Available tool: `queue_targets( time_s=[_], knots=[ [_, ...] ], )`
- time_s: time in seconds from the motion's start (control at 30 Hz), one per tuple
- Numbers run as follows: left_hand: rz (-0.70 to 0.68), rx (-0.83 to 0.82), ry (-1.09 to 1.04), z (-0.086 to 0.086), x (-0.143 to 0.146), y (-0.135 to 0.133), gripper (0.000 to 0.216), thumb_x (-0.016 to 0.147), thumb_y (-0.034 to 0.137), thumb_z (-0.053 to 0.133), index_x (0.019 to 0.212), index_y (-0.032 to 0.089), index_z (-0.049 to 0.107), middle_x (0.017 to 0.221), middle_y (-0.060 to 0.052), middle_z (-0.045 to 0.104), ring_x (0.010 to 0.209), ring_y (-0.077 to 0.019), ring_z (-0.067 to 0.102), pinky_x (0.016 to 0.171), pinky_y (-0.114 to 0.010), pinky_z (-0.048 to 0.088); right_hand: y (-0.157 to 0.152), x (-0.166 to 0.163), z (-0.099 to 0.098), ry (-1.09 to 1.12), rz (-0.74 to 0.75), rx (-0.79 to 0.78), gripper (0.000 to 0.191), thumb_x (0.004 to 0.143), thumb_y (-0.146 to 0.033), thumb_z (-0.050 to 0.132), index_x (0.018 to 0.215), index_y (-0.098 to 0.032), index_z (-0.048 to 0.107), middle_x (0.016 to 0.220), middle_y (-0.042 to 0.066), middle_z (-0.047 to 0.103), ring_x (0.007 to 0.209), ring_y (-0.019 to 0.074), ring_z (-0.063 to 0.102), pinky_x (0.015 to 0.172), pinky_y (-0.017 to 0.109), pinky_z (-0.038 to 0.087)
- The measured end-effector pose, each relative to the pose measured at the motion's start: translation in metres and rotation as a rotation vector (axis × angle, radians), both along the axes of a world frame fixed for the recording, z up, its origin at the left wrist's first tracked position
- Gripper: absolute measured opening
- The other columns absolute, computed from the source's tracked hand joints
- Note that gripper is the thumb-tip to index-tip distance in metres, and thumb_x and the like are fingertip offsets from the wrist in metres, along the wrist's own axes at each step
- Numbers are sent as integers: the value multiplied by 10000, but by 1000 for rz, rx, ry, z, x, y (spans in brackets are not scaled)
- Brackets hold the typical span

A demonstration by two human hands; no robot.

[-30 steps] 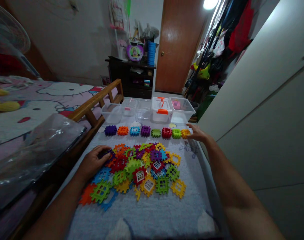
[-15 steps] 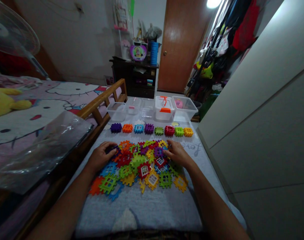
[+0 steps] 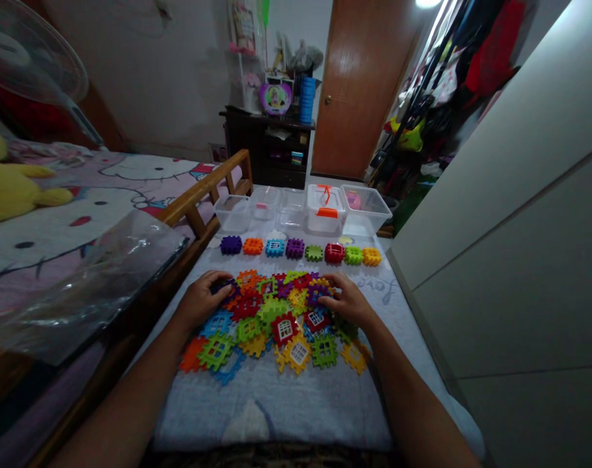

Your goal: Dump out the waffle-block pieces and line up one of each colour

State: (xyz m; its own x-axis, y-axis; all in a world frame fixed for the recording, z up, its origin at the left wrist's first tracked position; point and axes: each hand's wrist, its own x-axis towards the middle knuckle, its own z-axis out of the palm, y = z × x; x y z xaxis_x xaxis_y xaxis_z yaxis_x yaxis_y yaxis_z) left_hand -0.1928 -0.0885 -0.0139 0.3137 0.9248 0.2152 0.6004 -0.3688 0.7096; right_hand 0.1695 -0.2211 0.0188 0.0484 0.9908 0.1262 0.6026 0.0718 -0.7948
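Observation:
A pile of plastic interlocking window blocks [image 3: 271, 312], in red, green, yellow, blue, orange and purple, is heaped on the cloth-covered table between my hands. At the pile's left edge, my left hand [image 3: 203, 300] has its thumb and fingers around a dark purple block [image 3: 231, 290]. On the opposite side my right hand [image 3: 348, 300] pinches a purple block [image 3: 317, 294], its fingertips partly hidden behind the piece. Just below it lies a red block with a white window [image 3: 317, 320]. Nearer to me are a yellow block [image 3: 297, 353] and a green block [image 3: 324, 351].
Behind the pile runs a row of small block stacks [image 3: 294, 248], sorted by colour. Clear plastic bins [image 3: 232, 214] and a lidded box with an orange handle [image 3: 326, 211] stand beyond. A wooden bed rail [image 3: 203, 195] borders the left, a pale cabinet [image 3: 510, 260] the right.
The whole view has shifted slightly. The purple block at my right hand now sits a little more tilted, with my fingers closer around it. My left hand stays at the dark purple block.

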Motion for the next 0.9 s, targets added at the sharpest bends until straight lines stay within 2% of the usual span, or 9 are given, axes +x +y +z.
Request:
queue_targets(
  time_s=[0.1, 0.17, 0.27, 0.4, 0.53, 0.63, 0.73, 0.83, 0.9],
  knots=[
    [0, 0, -1, 1, 0, 0, 405, 762, 535, 605, 968, 202, 708, 1063, -81, 707, 1001, -261, 665, 984, -393, 500, -2, 3, 1, 45, -37, -30, 220, 785, -369, 705, 927, -215, 639, 825, -8, 606, 780, 169, 577, 731, 305, 471],
    [1, 5, 4, 1, 1, -1, 402, 762, 534, 603, 965, 204, 709, 1060, -79, 706, 1000, -260, 663, 979, -391, 502, -4, 6, 1, 99, -52, -50, 203, 819, -408, 654, 835, -209, 613, 703, -33, 555, 662, 143, 525, 636, 274, 426],
    [3, 5, 15, 3, 1, -1, 401, 764, 529, 603, 972, 202, 708, 1063, -79, 705, 999, -259, 657, 984, -394, 496, -6, 9, -2, 181, -73, -48, 243, 852, -437, 592, 778, -205, 600, 646, -39, 524, 602, 131, 488, 577, 259, 390],
    [8, -9, 7, 3, 1, -1, 405, 760, 524, 601, 975, 197, 706, 1066, -83, 702, 1004, -259, 651, 990, -393, 489, -6, 15, -5, 243, -177, 15, 264, 838, -460, 597, 827, -198, 628, 699, -17, 568, 638, 146, 529, 596, 268, 427],
    [18, -25, 4, 1, 0, 0, 409, 760, 523, 608, 991, 201, 705, 1082, -82, 705, 1004, -258, 652, 976, -387, 493, -5, 29, -9, 260, -384, 103, 346, 808, -501, 611, 970, -196, 631, 696, -17, 560, 612, 158, 526, 575, 279, 438],
    [21, -23, 7, 1, 0, 0, 416, 755, 536, 609, 985, 202, 705, 1082, -82, 712, 999, -259, 657, 969, -385, 501, -6, 41, -14, 153, -486, 132, 350, 803, -512, 603, 938, -192, 641, 662, -12, 569, 595, 165, 526, 585, 291, 434],
    [27, -16, 18, 3, 0, -1, 417, 748, 544, 612, 973, 207, 709, 1069, -76, 718, 980, -258, 666, 952, -379, 513, -5, 51, -20, -3, -508, 77, 301, 807, -482, 575, 859, -196, 651, 646, 5, 598, 588, 176, 535, 604, 307, 433],
    [32, -16, 26, 4, 0, -1, 419, 749, 539, 614, 977, 203, 713, 1064, -75, 716, 976, -259, 671, 944, -378, 515, -5, 57, -23, -156, -514, 100, 256, 794, -422, 573, 868, -196, 666, 832, 66, 660, 690, 202, 573, 689, 346, 471],
    [27, -20, 24, 4, 1, -1, 421, 752, 540, 613, 982, 202, 713, 1067, -75, 715, 980, -259, 671, 950, -379, 512, -5, 59, -21, -210, -468, 147, 256, 787, -402, 607, 920, -196, 678, 991, 100, 643, 828, 231, 594, 777, 378, 491]
  ],
)
